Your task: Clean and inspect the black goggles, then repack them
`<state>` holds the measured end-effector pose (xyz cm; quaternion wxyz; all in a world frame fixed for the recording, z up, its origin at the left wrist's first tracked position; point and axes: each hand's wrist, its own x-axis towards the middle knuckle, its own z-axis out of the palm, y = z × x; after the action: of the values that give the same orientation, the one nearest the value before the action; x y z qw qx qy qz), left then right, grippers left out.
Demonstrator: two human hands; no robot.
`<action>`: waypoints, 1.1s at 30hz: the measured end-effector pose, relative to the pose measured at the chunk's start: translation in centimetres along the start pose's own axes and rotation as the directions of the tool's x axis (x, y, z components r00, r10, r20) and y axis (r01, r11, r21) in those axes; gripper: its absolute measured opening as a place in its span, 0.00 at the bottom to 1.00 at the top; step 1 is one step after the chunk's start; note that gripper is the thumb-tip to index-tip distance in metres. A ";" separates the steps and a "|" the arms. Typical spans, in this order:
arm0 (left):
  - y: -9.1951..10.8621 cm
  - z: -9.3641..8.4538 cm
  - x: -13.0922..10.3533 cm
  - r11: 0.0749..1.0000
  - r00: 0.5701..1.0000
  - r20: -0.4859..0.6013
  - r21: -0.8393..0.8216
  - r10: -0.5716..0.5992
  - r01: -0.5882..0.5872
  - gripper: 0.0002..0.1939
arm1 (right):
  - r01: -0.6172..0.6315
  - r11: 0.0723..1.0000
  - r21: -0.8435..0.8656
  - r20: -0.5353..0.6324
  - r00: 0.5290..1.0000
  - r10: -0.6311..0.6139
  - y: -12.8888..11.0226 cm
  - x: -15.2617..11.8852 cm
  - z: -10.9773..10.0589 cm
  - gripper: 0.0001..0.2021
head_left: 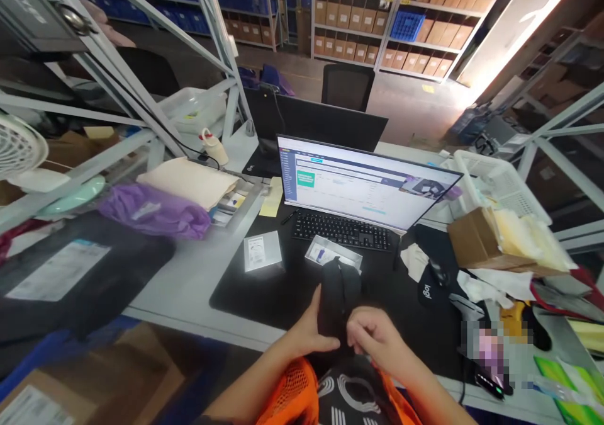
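Observation:
A black soft-looking case [333, 293] with a line like a zip running along it is held above the desk mat, close to my body. My left hand [309, 325] grips its left side, the thumb lying across the near end. Curled fingers of my right hand [375, 334] meet the case's right edge; what they pinch is hidden. Just beyond the case lies a clear-topped flat box [325, 252] with a label. To the left, a white labelled box [263, 251] rests on the black desk mat [245, 286].
A lit monitor [358, 182] stands behind a black keyboard [342, 231]. A mouse [438, 272] sits to the right, near a cardboard box [491, 242] and a white crate [504, 186]. Purple bag [155, 211] and black package [80, 274] lie left.

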<state>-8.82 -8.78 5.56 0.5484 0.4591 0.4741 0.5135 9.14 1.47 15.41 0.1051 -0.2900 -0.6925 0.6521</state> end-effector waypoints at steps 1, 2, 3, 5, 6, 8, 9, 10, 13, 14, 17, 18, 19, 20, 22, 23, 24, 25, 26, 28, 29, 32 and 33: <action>0.3 0.1 0.1 0.998 1.000 0.004 0.060 -0.004 0.004 0.63 | -0.060 0.998 0.005 -0.062 0.996 0.060 -0.2 0.1 -0.8 0.25; 0.8 0.2 0.1 0.990 1.000 0.017 0.142 -0.013 0.011 0.64 | -0.109 0.994 0.018 -0.115 0.987 0.110 -0.3 0.3 -1.8 0.25; 1.5 0.0 0.2 0.971 0.999 0.041 0.238 -0.024 0.014 0.65 | -0.145 0.989 0.034 -0.159 0.976 0.149 -0.4 0.7 -2.8 0.24; 3.0 -0.4 0.6 0.908 0.993 0.109 0.419 -0.044 -0.006 0.64 | -0.178 0.983 0.049 -0.236 0.954 0.185 -0.2 1.9 -4.8 0.23; 3.8 -0.7 0.8 0.872 0.988 0.150 0.489 -0.046 -0.034 0.62 | -0.188 0.981 0.051 -0.270 0.943 0.194 0.1 2.6 -5.7 0.22; 5.0 -1.3 1.3 0.795 0.973 0.227 0.597 -0.037 -0.109 0.60 | -0.198 0.979 0.042 -0.319 0.926 0.201 1.0 4.1 -6.8 0.22; 5.3 -1.5 1.6 0.763 0.964 0.264 0.630 -0.032 -0.147 0.59 | -0.200 0.979 0.030 -0.332 0.922 0.198 1.6 4.6 -7.1 0.22; 5.4 -1.6 1.8 0.738 0.954 0.299 0.649 -0.026 -0.184 0.59 | -0.199 0.980 0.012 -0.341 0.920 0.192 2.2 5.0 -7.3 0.22; 4.5 -1.5 2.6 0.691 0.931 0.364 0.678 -0.021 -0.249 0.59 | -0.179 0.982 -0.063 -0.396 0.908 0.140 4.1 4.6 -7.5 0.20; 4.1 -1.2 2.9 0.665 0.930 0.365 0.702 -0.031 -0.254 0.59 | -0.164 0.983 -0.087 -0.424 0.899 0.112 4.6 4.1 -7.6 0.17; 2.9 -0.1 4.0 0.532 0.944 0.322 0.812 -0.065 -0.240 0.57 | -0.084 0.991 -0.108 -0.406 0.913 0.034 6.3 1.6 -7.3 0.26; 2.6 0.3 4.4 0.484 0.949 0.311 0.840 -0.059 -0.245 0.57 | -0.054 0.994 -0.094 -0.356 0.934 0.017 6.8 0.7 -7.0 0.33; 2.4 0.7 4.9 0.445 0.949 0.313 0.856 -0.041 -0.263 0.56 | -0.038 0.996 -0.080 -0.313 0.950 0.011 7.4 -0.1 -6.6 0.38; 2.1 0.9 5.5 0.419 0.944 0.328 0.860 -0.015 -0.292 0.55 | -0.040 0.997 -0.072 -0.297 0.955 0.017 8.0 -0.8 -6.1 0.41; 1.3 0.9 6.6 0.412 0.925 0.377 0.836 0.050 -0.363 0.55 | -0.094 0.992 -0.081 -0.374 0.926 0.058 9.2 -1.9 -5.3 0.42; 0.7 0.5 7.1 0.425 0.918 0.389 0.819 0.080 -0.384 0.57 | -0.134 0.987 -0.093 -0.451 0.889 0.079 9.7 -2.4 -5.1 0.41; 0.0 -0.1 7.6 0.446 0.927 0.361 0.816 0.105 -0.368 0.59 | -0.168 0.981 -0.101 -0.520 0.849 0.091 10.2 -2.9 -5.1 0.39; -0.8 -1.0 8.1 0.468 0.947 0.297 0.825 0.120 -0.318 0.63 | -0.193 0.975 -0.110 -0.579 0.810 0.095 10.6 -3.5 -5.3 0.38; -1.7 -2.0 8.6 0.483 0.975 0.186 0.847 0.124 -0.223 0.66 | -0.213 0.969 -0.123 -0.626 0.775 0.090 10.9 -4.0 -5.7 0.38; -3.7 -4.3 9.2 0.495 0.988 -0.096 0.869 0.117 0.025 0.63 | -0.242 0.956 -0.167 -0.692 0.720 0.062 11.2 -5.0 -6.8 0.39; -4.6 -5.4 9.4 0.497 0.975 -0.193 0.860 0.113 0.113 0.58 | -0.248 0.950 -0.188 -0.712 0.701 0.042 11.2 -5.3 -7.3 0.39; -6.6 -7.2 9.2 0.528 0.940 -0.331 0.815 0.087 0.238 0.33 | -0.209 0.958 -0.197 -0.733 0.681 -0.002 10.5 -4.8 -8.1 0.41; -6.9 -7.3 8.9 0.544 0.934 -0.347 0.801 0.081 0.251 0.26 | -0.184 0.965 -0.185 -0.729 0.684 -0.009 10.2 -4.1 -8.1 0.40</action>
<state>-14.92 -0.11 -2.66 0.1966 0.5430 0.7705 0.2700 19.39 5.84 7.54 0.3017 -0.5671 -0.6544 0.3989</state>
